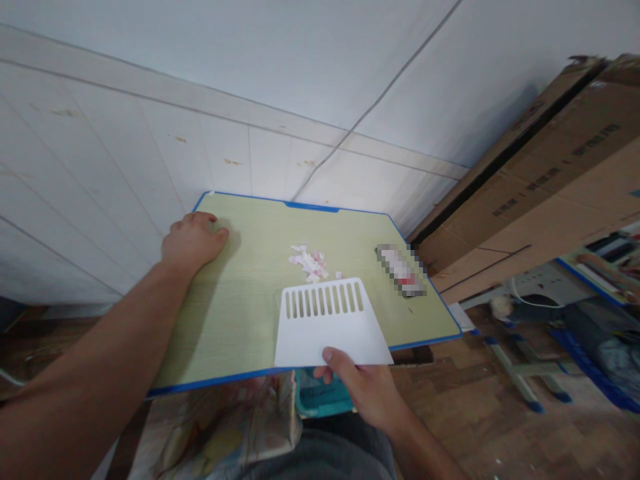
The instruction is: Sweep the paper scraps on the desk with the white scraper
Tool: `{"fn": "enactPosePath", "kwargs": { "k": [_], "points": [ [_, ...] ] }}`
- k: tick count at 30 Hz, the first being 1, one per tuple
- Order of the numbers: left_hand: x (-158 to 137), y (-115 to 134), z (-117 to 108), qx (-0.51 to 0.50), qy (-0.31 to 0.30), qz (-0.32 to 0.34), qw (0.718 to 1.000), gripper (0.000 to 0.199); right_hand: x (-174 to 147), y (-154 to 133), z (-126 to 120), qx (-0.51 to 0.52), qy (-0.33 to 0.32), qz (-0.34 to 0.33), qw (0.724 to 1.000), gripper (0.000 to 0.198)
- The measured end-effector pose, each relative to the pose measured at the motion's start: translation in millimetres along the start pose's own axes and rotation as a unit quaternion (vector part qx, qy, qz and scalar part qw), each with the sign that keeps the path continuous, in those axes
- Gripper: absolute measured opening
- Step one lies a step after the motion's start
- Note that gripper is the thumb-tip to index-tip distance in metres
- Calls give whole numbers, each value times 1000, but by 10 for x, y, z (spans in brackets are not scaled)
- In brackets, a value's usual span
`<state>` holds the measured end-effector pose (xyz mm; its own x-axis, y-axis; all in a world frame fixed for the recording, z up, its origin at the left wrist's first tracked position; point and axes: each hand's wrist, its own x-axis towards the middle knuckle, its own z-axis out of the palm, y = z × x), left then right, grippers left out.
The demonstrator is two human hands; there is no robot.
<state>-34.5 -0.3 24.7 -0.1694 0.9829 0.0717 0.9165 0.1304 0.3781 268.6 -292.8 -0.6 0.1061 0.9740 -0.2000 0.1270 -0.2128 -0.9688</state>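
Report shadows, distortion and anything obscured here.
Head view: soft shadow beside the left hand on the tabletop; head view: wall panels fan outward, likely wide-angle distortion; head view: coarse pixelation hides details of the flat object at right.

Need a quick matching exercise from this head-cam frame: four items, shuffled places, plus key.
1. White slotted tool
2. Paper scraps
3. Teal basket
4. Left hand

A. Below the near edge of the tabletop
B. At the tabletop's left side
C. Held in the right hand
D. Loosely piled on the tabletop

Pairs: 1-C, 2-D, 3-A, 4-B
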Motion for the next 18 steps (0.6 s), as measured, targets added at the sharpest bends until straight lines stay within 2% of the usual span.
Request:
{"fn": "enactPosePath", "kwargs": {
  "k": [2,4,7,9,11,14,18],
  "points": [
    [-2,2,-5,0,-1,-1,1000,73,7,11,-6,4,-5,-12,1000,52],
    [-8,6,-13,-1,1,-4,1000,73,59,22,-61,13,19,-31,999,51],
    [-12,4,-22,-4,-3,0,1000,74,268,42,-278,28,129,-71,989,47],
    [-2,-9,-21,-4,-5,1,1000,75,478,67,-485,14,224,-109,968,42],
    [17,-30,-11,-3,-2,1,1000,76,689,105,-681,3,289,-126,949,44],
    [47,-58,9,-1,0,0,1000,77,910,178,-853,9,299,-130,945,44],
    [58,-62,16,-2,5,-2,1000,78,1015,243,-862,6,282,-134,950,47]
  ]
}}
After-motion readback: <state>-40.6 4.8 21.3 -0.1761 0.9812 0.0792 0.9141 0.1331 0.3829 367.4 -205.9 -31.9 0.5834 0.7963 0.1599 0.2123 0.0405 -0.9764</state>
